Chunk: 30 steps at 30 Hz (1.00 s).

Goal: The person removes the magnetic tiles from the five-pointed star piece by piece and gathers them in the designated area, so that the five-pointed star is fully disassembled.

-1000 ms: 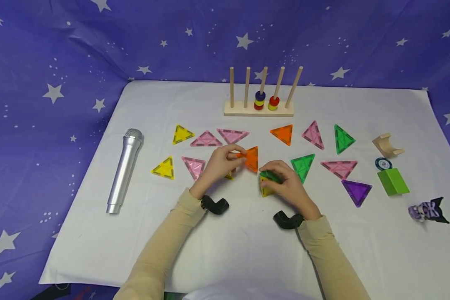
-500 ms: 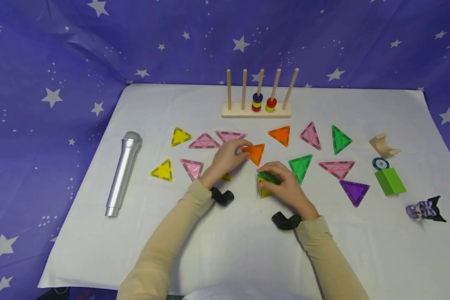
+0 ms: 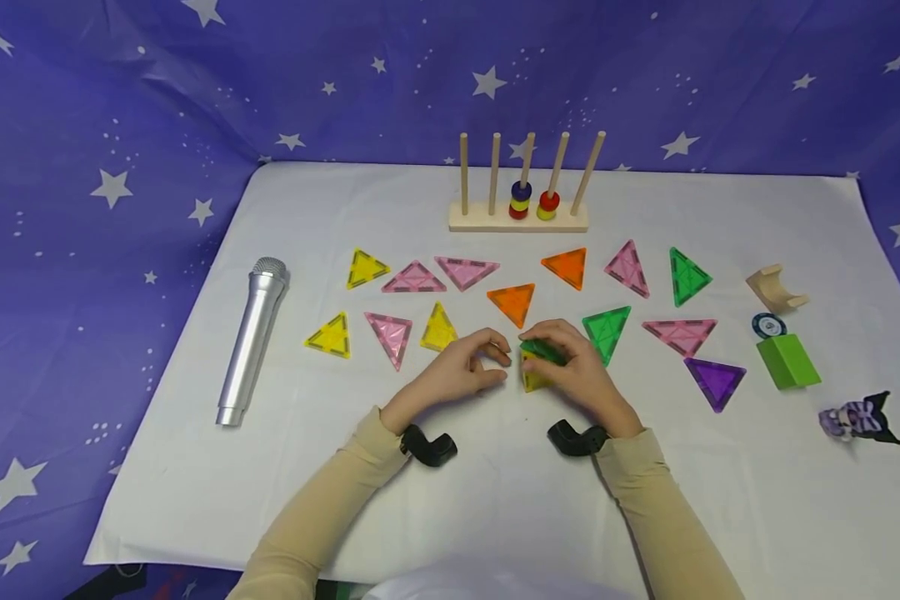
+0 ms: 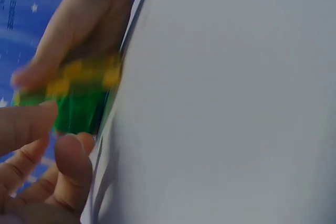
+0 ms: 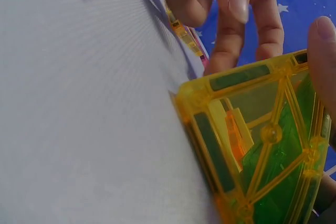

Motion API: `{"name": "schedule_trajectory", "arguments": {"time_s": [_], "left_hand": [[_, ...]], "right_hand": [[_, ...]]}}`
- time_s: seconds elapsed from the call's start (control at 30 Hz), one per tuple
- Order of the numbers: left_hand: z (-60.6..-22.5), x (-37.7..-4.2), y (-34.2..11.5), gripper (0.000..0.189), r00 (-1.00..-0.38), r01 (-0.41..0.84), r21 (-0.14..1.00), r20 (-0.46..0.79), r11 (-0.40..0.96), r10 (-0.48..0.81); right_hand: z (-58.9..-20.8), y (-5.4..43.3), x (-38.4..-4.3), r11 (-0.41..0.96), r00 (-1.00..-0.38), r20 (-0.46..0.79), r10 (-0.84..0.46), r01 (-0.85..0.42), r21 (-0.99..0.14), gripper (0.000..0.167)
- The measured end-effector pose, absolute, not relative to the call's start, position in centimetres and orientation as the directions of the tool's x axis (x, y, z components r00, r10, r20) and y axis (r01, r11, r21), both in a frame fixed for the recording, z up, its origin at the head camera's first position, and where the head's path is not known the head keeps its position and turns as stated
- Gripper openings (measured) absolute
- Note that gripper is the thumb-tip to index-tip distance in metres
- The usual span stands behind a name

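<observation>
My right hand [image 3: 585, 379] grips a joined piece of magnetic tiles, with a yellow tile [image 3: 532, 372] on its near side and a green tile [image 3: 543, 350] on top. Seen close in the right wrist view, the yellow tile [image 5: 195, 95] stands upright, thumb against its edge, and green shows through it. My left hand [image 3: 457, 371] is just left of that piece, fingers loosely bent and holding nothing. An orange triangle tile [image 3: 512, 303] lies flat beyond both hands. A yellow triangle tile [image 3: 438, 327] lies behind the left hand.
Several triangle tiles lie around: yellow [image 3: 330, 337] and pink [image 3: 390, 337] left, green [image 3: 606, 333] and purple [image 3: 716, 383] right. A silver microphone [image 3: 251, 342] lies left. A pegged wooden stand [image 3: 480, 221] is at the back. A green block [image 3: 789, 362] and small doll [image 3: 855, 419] are right.
My left hand has laid the orange tile flat on the table, let it go and come back toward me beside the joined tiles. The right hand keeps its grip in the same place.
</observation>
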State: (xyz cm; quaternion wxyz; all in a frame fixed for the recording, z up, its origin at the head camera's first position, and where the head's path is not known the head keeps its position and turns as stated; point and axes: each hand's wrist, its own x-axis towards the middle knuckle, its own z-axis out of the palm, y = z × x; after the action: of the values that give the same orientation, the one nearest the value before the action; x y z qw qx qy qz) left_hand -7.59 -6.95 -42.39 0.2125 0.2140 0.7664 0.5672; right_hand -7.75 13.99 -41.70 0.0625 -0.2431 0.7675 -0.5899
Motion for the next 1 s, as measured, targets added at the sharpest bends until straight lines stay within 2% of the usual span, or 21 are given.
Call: {"name": "schedule_trajectory", "arguments": {"time_s": [0.1, 0.2, 0.4, 0.7, 0.8, 1.0], "left_hand": [[-42.7, -7.1, -5.9, 0.030, -0.791, 0.026, 0.970, -0.127, 0.240, 0.599], [-42.2, -6.8, -5.0, 0.028, -0.791, 0.003, 0.975, -0.135, 0.224, 0.596], [-40.3, -6.3, -4.7, 0.015, -0.814, -0.003, 0.980, -0.120, 0.201, 0.569], [-40.0, -5.5, -5.6, 0.016, -0.872, -0.007, 0.983, -0.095, 0.181, 0.481], [-40.2, -5.2, -5.9, 0.016, -0.886, 0.026, 0.988, -0.046, 0.149, 0.461], [-40.5, -5.0, -6.4, 0.006, -0.915, 0.188, 0.974, 0.127, 0.127, 0.382]], "right_hand": [[-41.8, 14.0, -7.8, 0.167, -0.870, 0.207, -0.448, -0.309, -0.936, 0.027], [-41.9, 13.9, -7.8, 0.154, -0.866, 0.219, -0.449, -0.316, -0.936, 0.027], [-41.9, 13.9, -7.7, 0.161, -0.864, 0.189, -0.467, -0.293, -0.942, 0.027], [-41.4, 13.9, -7.5, 0.245, -0.856, 0.091, -0.509, -0.245, -0.938, 0.029], [-41.3, 13.8, -7.5, 0.271, -0.865, 0.070, -0.497, -0.231, -0.934, 0.030], [-41.5, 13.8, -7.6, 0.256, -0.875, 0.086, -0.476, -0.232, -0.938, 0.034]]}}
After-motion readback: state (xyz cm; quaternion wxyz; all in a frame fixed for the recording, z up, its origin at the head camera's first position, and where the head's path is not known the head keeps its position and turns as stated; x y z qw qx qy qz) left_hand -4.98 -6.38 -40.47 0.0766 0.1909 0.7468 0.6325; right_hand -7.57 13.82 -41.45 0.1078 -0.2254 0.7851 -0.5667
